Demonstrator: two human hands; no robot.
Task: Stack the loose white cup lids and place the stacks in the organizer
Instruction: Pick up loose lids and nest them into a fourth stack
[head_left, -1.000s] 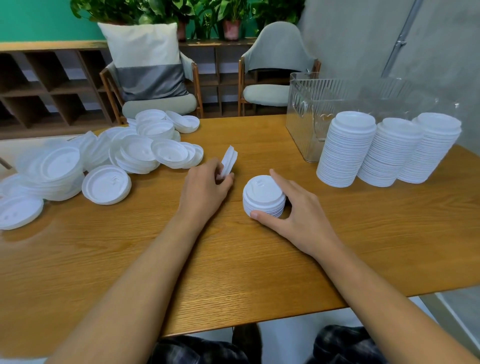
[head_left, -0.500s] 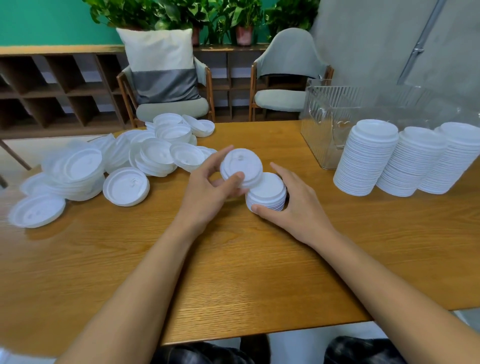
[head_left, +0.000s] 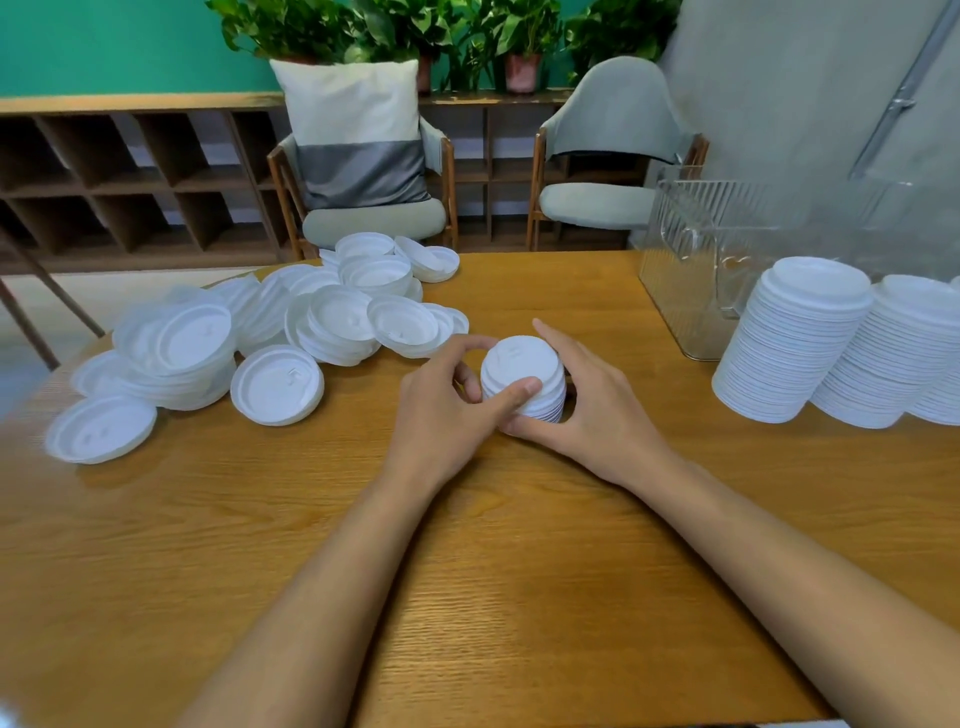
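Left hand (head_left: 441, 421) and right hand (head_left: 597, 410) curl fingers round the short lid stack (head_left: 519, 364). Open table (head_left: 519, 597) wood runs to the near edge. Loose lids (head_left: 332, 322) sit left and tall stacks (head_left: 789, 348) right.

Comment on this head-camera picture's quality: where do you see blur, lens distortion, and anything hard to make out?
Head view: loose lids at far left are smeared; the small stack in the left hand and right hand is sharp. Head view: the wide lens bows the table edge. Head view: the clear organizer shows only faint ribbed lines.
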